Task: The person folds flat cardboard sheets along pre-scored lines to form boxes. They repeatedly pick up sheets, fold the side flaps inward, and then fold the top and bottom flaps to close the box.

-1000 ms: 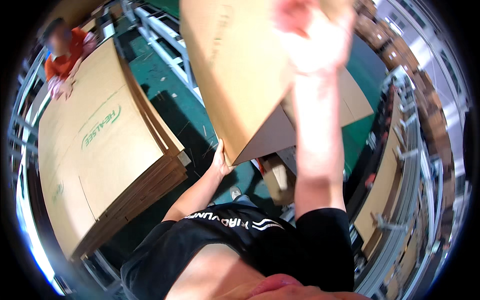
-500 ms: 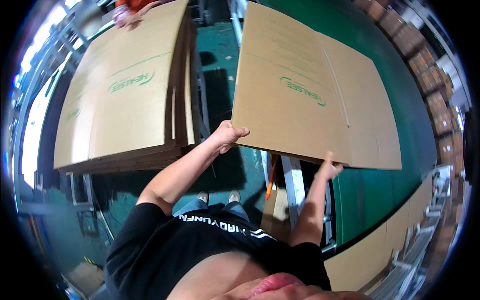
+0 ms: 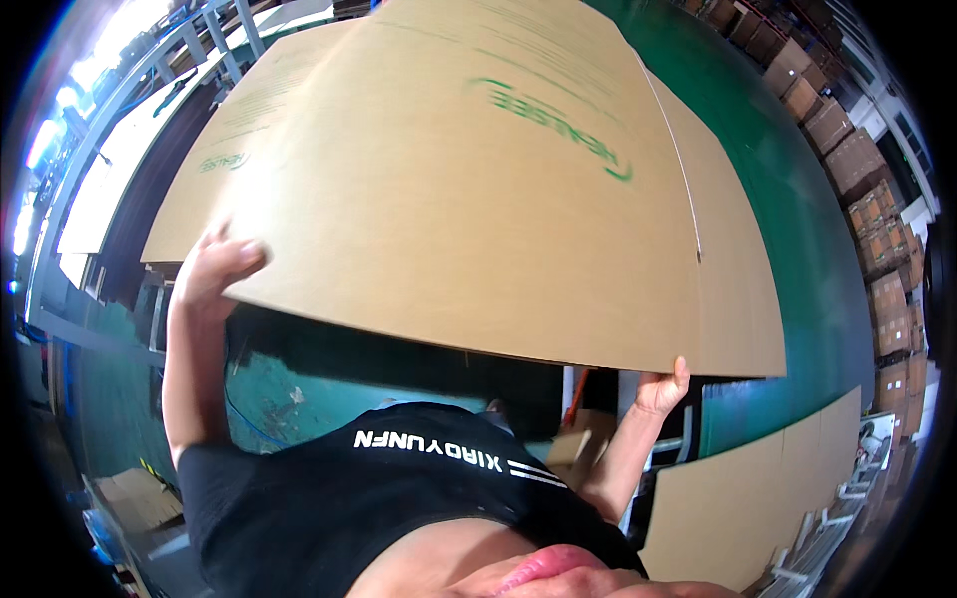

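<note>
A large flat cardboard sheet (image 3: pixel 449 219) with green print and a slit near its right side spans the space before me. My left hand (image 3: pixel 217 267), a little smeared by motion, grips its near left corner with the thumb on top. At the near edge toward the right, my right hand (image 3: pixel 660 391) pinches the sheet, thumb above and fingers mostly hidden below. Under the sheet's left part lies the stack of similar cardboard sheets (image 3: pixel 214 184), now largely covered. The held sheet's right part is over the green surface (image 3: pixel 797 259).
A metal frame (image 3: pixel 189 50) stands at the far left. Stacked cartons (image 3: pixel 887 249) line the right side. Another cardboard panel (image 3: pixel 743 488) lies at the near right beside metal rails (image 3: pixel 832 528). An orange-red tool or rod (image 3: pixel 575 397) shows below the sheet.
The held sheet has come left and nearer, and now overlaps the left stack. My left hand has moved left with its corner; my right hand has come nearer. The other person's hand is out of sight.
</note>
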Available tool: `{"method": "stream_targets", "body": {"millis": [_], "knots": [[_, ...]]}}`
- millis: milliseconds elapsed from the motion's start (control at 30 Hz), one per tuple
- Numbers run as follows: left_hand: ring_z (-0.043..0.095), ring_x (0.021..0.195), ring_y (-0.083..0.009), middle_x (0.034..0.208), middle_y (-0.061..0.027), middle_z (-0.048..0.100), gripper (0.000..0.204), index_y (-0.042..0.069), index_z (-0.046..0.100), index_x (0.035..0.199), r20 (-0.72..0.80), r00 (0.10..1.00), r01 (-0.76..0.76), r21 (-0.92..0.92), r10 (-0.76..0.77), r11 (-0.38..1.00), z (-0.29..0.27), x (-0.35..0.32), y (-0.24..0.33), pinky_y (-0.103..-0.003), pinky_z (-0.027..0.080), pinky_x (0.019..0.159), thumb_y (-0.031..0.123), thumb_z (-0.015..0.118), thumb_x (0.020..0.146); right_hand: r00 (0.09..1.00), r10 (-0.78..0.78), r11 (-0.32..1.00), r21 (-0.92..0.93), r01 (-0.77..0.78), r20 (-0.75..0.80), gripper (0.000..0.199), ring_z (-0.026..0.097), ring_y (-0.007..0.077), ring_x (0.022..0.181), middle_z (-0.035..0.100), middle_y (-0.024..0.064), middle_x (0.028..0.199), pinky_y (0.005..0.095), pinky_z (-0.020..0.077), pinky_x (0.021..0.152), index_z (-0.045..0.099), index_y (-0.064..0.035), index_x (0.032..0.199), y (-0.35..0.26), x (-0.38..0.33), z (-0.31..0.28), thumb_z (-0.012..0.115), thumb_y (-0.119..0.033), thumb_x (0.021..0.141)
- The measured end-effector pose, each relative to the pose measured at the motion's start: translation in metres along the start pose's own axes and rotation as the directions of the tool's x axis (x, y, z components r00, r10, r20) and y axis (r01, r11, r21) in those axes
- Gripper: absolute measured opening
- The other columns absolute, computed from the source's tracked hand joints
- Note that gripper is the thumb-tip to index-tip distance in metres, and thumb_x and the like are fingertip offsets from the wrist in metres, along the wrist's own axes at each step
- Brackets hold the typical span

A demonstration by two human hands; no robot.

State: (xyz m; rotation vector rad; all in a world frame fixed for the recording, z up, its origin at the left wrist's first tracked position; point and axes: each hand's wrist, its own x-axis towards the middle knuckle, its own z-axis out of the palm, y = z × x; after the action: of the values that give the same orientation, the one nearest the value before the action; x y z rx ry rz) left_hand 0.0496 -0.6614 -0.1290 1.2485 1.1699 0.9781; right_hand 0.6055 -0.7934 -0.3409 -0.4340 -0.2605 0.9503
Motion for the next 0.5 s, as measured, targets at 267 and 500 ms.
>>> {"method": "stream_targets", "body": {"millis": [267, 500], "knots": [[0.064, 0.098, -0.0196, 0.108, -0.01, 0.066, 0.063, -0.006, 0.055, 0.122, -0.126, 0.987, -0.111, -0.075, 0.101, 0.991, -0.336, -0.062, -0.088, -0.03, 0.05, 0.087, 0.029, 0.075, 0.073, 0.871, 0.478, 0.837, -0.358, -0.414, 0.111, 0.044, 0.067, 0.0289, 0.092, 0.063, 0.0153, 0.112, 0.0453, 0.0584, 0.08, 0.052, 0.0018, 0.126, 0.242, -0.145, 0.157, 0.06, -0.004, 0.083], [0.063, 0.101, -0.0306, 0.119, -0.0187, 0.062, 0.056, 0.004, 0.05, 0.133, 0.026, 0.738, 0.227, 0.932, 0.675, -0.283, -0.459, -0.056, -0.112, -0.034, 0.054, 0.079, 0.011, 0.067, 0.081, 0.452, 0.848, 0.509, -0.666, -0.546, 0.277, 0.037, 0.068, 0.0202, 0.075, 0.068, 0.0152, 0.092, 0.0315, 0.0572, 0.069, 0.064, 0.0056, 0.102, 0.443, -0.222, 0.248, 0.056, -0.03, 0.097]]}}
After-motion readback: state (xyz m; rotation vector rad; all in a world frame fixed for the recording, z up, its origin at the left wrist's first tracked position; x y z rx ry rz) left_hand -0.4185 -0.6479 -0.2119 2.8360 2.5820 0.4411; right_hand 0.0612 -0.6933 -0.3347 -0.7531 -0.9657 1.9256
